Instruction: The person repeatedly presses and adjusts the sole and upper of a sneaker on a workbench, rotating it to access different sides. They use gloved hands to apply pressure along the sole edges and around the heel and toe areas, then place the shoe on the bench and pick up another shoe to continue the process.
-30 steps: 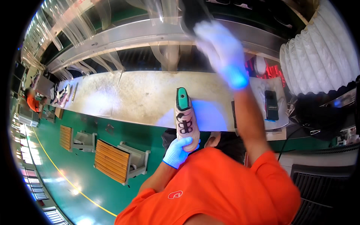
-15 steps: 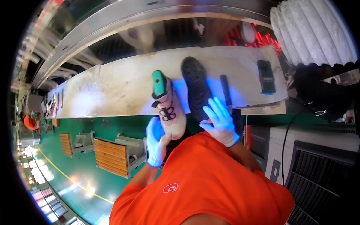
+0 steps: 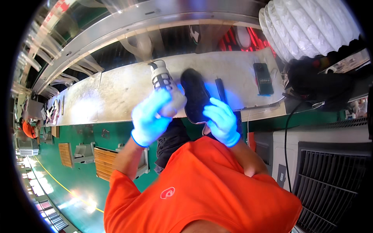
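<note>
A pale shoe (image 3: pixel 176 99) with dark straps stands tilted over the near edge of the bench, its collar pointing away from me. My left hand (image 3: pixel 149 118), in a lit white glove, is closed round its toe end. Beside it to the right lies a long black shoe sole (image 3: pixel 195 95), its near end jutting past the bench edge. My right hand (image 3: pixel 221 122), gloved too, grips that near end along its right side, fingers on top and thumb low. A tool with a black handle (image 3: pixel 220 88) rests just beyond my right fingers.
On the pale bench top (image 3: pixel 124 85) a dark phone-like device (image 3: pixel 263 77) lies at the right. A ribbed white duct (image 3: pixel 307 29) hangs at the upper right, above a black bag (image 3: pixel 318 83). Wooden-topped stools (image 3: pixel 105 163) stand on the green floor at left.
My left hand has moved up and over the shoe's toe. The shoe has tilted, and the green piece in its opening no longer shows. The sole's face has tipped; my right fingers have curled in.
</note>
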Available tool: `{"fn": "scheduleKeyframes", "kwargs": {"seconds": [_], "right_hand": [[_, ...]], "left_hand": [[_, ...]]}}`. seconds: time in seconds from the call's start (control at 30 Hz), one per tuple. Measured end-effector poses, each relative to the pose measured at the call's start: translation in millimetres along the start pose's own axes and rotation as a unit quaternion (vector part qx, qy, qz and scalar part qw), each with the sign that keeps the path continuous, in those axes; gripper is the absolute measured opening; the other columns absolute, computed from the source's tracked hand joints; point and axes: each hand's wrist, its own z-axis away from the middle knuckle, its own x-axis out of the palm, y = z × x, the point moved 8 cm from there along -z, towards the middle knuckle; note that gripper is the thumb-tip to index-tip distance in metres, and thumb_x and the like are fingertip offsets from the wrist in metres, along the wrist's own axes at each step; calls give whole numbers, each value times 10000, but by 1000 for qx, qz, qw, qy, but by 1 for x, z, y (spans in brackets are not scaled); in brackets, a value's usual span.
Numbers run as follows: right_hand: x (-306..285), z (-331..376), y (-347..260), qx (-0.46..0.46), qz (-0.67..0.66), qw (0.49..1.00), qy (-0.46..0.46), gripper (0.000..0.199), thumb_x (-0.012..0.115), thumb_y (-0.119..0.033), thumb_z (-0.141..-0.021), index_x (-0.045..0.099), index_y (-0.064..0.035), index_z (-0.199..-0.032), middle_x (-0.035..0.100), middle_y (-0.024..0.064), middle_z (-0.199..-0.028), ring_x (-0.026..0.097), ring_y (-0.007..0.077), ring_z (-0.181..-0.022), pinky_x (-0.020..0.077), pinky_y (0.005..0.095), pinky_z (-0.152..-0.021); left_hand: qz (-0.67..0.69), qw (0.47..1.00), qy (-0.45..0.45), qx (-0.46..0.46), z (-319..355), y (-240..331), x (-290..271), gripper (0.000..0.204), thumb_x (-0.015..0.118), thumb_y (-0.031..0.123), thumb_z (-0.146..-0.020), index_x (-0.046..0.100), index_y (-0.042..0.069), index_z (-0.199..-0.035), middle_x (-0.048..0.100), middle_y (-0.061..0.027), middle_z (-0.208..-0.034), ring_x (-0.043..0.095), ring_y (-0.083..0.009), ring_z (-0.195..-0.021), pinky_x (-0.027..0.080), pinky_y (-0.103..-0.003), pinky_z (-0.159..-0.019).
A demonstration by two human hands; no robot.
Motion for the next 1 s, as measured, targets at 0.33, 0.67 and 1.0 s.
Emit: {"fn": "scheduleKeyframes", "kwargs": {"seconds": [0.33, 0.67, 1.0], "right_hand": [[-34, -40, -23, 239, -355, 901, 75, 340, 869, -76, -935, 782, 28, -1246, 801, 122, -1149, 773, 212, -993, 615, 375, -902], [-32, -40, 10, 202, -453, 868, 20, 276, 839, 45, -858, 809, 30, -1133, 713, 52, -1064, 683, 158, -994, 550, 305, -930], [-31, -24, -27, 156, -402, 900, 69, 299, 932, 0, -853, 807, -15, -1124, 649, 43, -979, 614, 138, -841, 509, 298, -752]], "left_hand": [[305, 931, 91, -178, -2, 13, 23, 400, 910, -27, -859, 702, 48, -1193, 757, -218, -1376, 734, -244, -1270, 583, -390, -1110], [105, 987, -47, 111, -5, 69, 20, 199, 831, -8, -865, 734, 53, -1029, 699, -335, -1446, 765, -496, -1168, 638, -476, -960], [389, 910, 53, -134, 41, 62, 38, 399, 944, 161, -878, 675, -46, -1087, 567, -412, -1590, 640, -418, -1441, 515, -502, -1175]]}}
